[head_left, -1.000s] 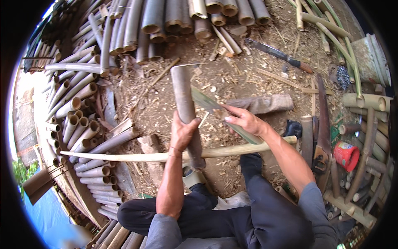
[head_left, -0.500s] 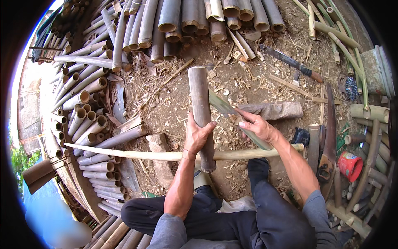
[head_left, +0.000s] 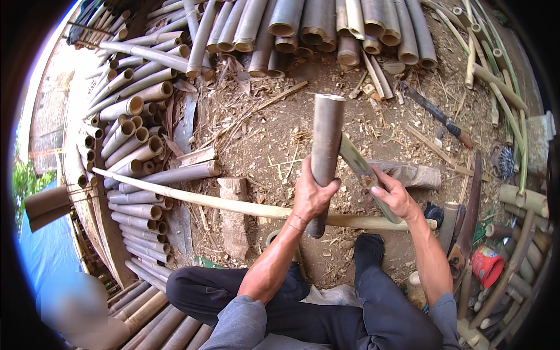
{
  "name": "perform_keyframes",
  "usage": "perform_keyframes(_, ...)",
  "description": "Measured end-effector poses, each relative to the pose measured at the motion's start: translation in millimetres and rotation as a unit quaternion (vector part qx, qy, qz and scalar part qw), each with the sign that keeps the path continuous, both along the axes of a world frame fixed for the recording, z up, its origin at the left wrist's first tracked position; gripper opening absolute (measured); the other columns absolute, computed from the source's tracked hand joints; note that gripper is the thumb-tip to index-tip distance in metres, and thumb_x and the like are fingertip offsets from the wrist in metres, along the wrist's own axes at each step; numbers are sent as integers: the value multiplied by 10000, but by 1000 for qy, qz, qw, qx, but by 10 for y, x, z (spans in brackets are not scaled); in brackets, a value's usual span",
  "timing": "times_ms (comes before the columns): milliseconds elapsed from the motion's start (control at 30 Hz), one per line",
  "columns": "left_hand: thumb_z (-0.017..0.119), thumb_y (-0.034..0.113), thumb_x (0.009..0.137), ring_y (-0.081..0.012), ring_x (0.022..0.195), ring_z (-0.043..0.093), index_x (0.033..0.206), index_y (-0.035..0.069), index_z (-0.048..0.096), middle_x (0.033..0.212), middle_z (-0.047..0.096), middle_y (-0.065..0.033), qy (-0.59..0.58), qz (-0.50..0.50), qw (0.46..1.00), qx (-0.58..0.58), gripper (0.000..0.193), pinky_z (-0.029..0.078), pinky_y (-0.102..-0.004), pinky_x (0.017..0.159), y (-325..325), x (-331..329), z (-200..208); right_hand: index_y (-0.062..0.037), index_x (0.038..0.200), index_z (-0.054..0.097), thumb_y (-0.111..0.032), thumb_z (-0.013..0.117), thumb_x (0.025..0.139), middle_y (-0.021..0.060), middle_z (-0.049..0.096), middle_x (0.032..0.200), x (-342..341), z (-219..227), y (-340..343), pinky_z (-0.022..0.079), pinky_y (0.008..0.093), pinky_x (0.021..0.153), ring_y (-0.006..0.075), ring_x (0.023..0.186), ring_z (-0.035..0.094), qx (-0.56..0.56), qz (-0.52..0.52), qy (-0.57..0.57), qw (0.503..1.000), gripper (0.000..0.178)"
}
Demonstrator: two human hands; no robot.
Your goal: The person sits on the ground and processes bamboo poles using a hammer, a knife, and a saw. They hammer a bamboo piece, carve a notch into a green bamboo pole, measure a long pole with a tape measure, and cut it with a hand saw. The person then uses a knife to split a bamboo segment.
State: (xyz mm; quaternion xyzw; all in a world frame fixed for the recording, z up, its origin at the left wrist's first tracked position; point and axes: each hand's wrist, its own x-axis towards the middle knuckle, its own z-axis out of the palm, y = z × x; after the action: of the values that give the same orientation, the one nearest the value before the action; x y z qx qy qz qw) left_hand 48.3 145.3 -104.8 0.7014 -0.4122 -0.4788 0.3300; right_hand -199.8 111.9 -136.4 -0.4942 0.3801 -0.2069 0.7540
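My left hand (head_left: 312, 195) is wrapped round the lower part of a grey-brown bamboo tube (head_left: 328, 131), its pale cut end facing up and away from me. My right hand (head_left: 391, 193) grips a long, flat, greenish strip (head_left: 352, 156) that looks like split bamboo, with a rough brown spot near the fingers. The strip slants from the right hand up to the tube's right side; whether they touch I cannot tell. Under both forearms and the tube's lower end runs a long pale pole (head_left: 251, 205).
Bamboo tubes (head_left: 286, 23) are stacked at the back and along the left (head_left: 140, 149). A machete (head_left: 434, 111) lies back right, a saw (head_left: 471, 195) and red tub (head_left: 487, 265) at right. Two wooden blocks (head_left: 233, 216) rest on the chip-strewn ground.
The whole view has shifted, so most things sit further right and lower. Both hands keep their holds. The tube now leans slightly the other way, its far end tipped right.
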Motion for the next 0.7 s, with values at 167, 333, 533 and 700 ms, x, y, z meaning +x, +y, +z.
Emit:
perform_keyframes(167,771,235,711,-288,894,657,1347,14,371,1045,619,-194,-19,14,999,-48,783,545,-412,772,44,-75,-35,-31,1515,332,-243,588,984,78,533,1372,-29,99,21,501,303,875,130,1020,576,-14,-8,24,1000,626)
perform_keyframes(333,779,237,711,-283,905,655,1351,10,377,1054,623,-191,-24,19,999,-41,790,543,-402,780,18,-110,1,-28,1508,345,-246,590,981,63,554,1333,-33,101,40,495,288,838,116,939,582,-17,-28,27,999,621)
perform_keyframes(533,751,248,733,-336,889,673,1382,36,353,1044,640,-248,-13,24,999,-41,791,542,-426,773,39,-91,3,-24,1507,346,-257,597,975,51,582,1254,-29,85,28,496,285,811,114,904,570,-5,-23,18,1000,633)
perform_keyframes(700,762,259,719,-297,893,663,1354,-10,375,1047,628,-216,-21,16,999,-32,792,556,-415,756,29,-86,-72,-19,1517,321,-288,593,976,57,583,1235,-36,18,35,507,288,780,117,868,575,-32,-23,28,999,662)
